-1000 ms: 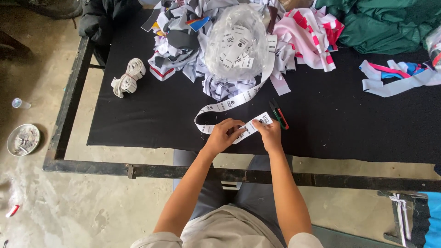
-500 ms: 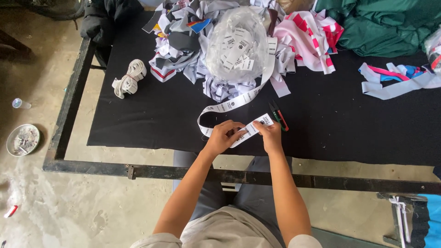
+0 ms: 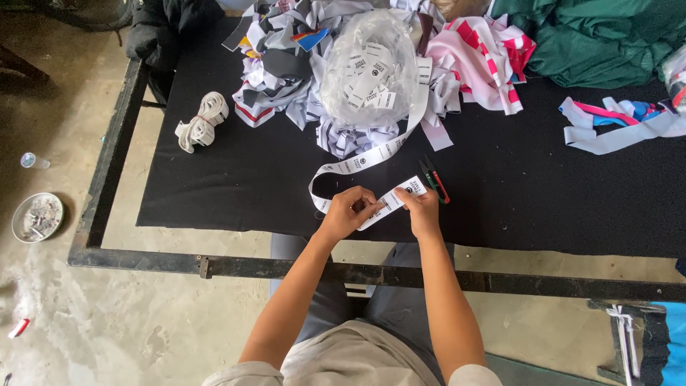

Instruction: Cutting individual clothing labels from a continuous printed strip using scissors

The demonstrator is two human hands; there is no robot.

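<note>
A long white label ribbon (image 3: 371, 154) with dark printing runs from a pile at the back down to the near edge of the black tabletop (image 3: 536, 193). My left hand (image 3: 348, 211) pinches the ribbon where it loops back. My right hand (image 3: 421, 209) holds the ribbon's free end, which sticks up and to the right between both hands. Small thread snips (image 3: 434, 179) with red and green handles lie on the cloth just beyond my right hand.
A clear plastic bag of cut labels (image 3: 369, 64) sits on a heap of fabric scraps. A rolled white band (image 3: 202, 121) lies at left, green cloth (image 3: 607, 39) at back right, pale straps (image 3: 622, 129) at right. A dish (image 3: 37, 216) is on the floor.
Both hands stay on the ribbon near the table edge. The strip between them has shifted slightly, and the view has drifted a little.
</note>
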